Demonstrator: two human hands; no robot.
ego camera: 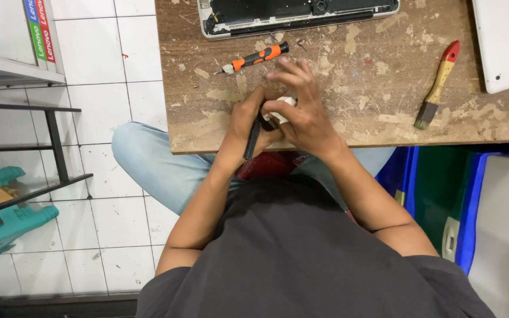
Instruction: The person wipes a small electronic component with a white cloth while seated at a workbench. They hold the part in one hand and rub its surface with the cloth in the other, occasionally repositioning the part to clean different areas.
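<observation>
- Worn wooden table [349, 112] over white floor tiles [119, 206].
- One orange-handled screwdriver [254, 58], one paintbrush [437, 85], one opened laptop [296, 15].
- Left hand [247, 121] is closed around a black tool [252, 140]; right hand [301, 112] pinches a small white part [284, 106] near the table's front edge, fingers spread.

White part [285, 106] mostly hidden between left hand [247, 121] and right hand [303, 112], shape impossible to tell; black tool [252, 141] tip covered by fingers. Laptop [296, 15] cut off by top edge, white panel [508, 41] by right edge. Screwdriver [255, 58] tip too small to make out.
</observation>
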